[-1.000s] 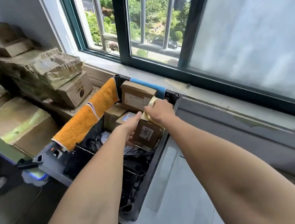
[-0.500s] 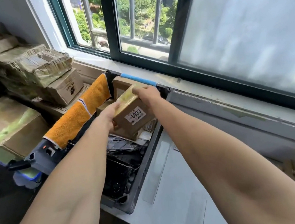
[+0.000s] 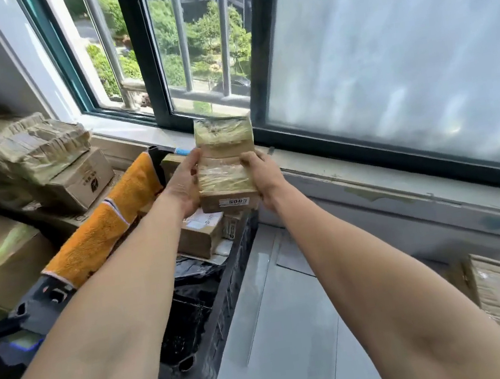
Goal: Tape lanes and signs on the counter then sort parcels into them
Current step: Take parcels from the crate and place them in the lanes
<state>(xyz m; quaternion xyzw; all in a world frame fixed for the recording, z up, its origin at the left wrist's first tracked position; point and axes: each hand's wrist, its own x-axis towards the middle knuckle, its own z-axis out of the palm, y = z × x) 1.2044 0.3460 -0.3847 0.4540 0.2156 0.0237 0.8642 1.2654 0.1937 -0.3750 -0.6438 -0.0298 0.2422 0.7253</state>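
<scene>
Over far end of crate (image 3: 227, 314), parcel (image 3: 226, 167) held aloft, long axis running near to far toward window. Curled round its two long sides: left grip (image 3: 182, 187) and right grip (image 3: 264, 171). Open tabletop (image 3: 296, 343) lies right and nearer; right grip closer to it.

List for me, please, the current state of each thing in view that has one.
Taped parcel, held upright above the black crate.
Left hand, grips the parcel's left side.
Right hand, grips the parcel's right side.
Black crate, open-topped, parcels and black bags inside.
Orange towel, draped over the crate's rim.
Labelled box, lying in the crate, below the held parcel.
</scene>
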